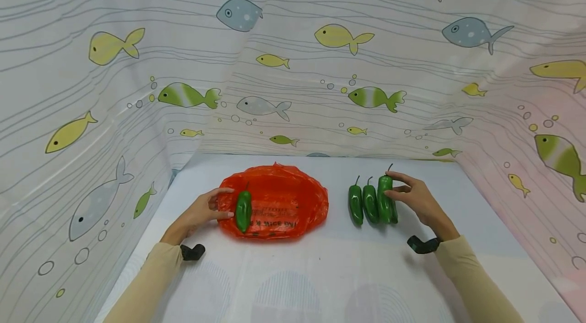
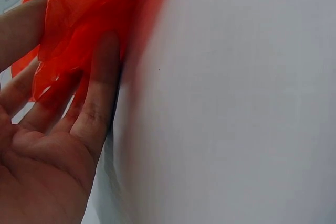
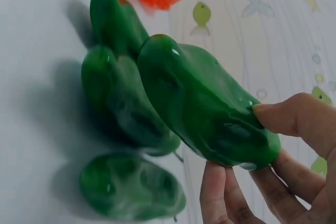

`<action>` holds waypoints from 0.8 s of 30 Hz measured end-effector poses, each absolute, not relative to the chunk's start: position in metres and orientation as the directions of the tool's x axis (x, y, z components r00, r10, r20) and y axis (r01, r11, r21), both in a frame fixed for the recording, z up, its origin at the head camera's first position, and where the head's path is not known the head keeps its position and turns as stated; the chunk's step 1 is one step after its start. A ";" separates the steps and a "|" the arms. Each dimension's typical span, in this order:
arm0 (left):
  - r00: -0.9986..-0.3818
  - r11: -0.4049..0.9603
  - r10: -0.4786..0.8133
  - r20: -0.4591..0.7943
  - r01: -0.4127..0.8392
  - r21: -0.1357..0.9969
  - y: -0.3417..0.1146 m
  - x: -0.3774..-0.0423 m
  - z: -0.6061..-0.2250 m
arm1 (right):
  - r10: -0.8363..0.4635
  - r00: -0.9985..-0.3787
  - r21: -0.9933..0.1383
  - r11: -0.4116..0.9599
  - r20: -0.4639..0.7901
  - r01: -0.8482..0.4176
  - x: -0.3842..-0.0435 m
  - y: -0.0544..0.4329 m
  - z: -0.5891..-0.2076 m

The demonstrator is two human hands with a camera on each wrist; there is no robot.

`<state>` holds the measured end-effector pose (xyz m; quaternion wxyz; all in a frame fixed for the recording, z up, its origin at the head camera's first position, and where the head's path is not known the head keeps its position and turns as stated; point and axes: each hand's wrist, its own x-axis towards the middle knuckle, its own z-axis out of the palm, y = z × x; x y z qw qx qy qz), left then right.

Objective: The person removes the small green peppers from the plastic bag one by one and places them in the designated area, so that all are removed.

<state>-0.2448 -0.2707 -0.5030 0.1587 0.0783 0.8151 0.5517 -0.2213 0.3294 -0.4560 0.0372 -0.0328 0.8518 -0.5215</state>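
At the left edge of a red plastic bag (image 1: pixel 316 206), my left hand (image 1: pixel 198 217) holds the film, its fingers showing through it in the left wrist view. The bag lies spread with its mouth towards me. One green chili pepper (image 1: pixel 243 211) with a thin stem rests in the bag near this hand. On the right, my right hand (image 1: pixel 414 201) pinches another green chili pepper (image 3: pixel 210 103) between thumb and fingers, raised above the others. Two more chili peppers lie side by side to its left, and a third is mostly hidden behind the held one.
A white table (image 1: pixel 302 282) with faint printed arcs spreads under everything. Fish-patterned sheets (image 1: pixel 302 109) stand as walls at the back and both sides. Black wrist mounts (image 1: pixel 423 245) sit at the cuffs of the beige sleeves (image 1: pixel 476 277).
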 end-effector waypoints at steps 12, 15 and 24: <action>-0.941 0.374 0.288 -0.178 -0.061 0.925 -0.270 -0.245 -0.503 | -0.058 -0.997 -0.890 0.456 -0.044 0.012 -0.214 0.360 -0.465; -0.941 0.379 0.282 -0.189 -0.072 0.923 -0.271 -0.244 -0.503 | -0.052 -0.997 -0.895 0.445 -0.049 0.021 -0.211 0.365 -0.467; -0.942 0.389 0.284 -0.177 -0.055 0.920 -0.270 -0.244 -0.503 | -0.022 -0.998 -0.903 0.428 -0.063 0.047 -0.214 0.386 -0.480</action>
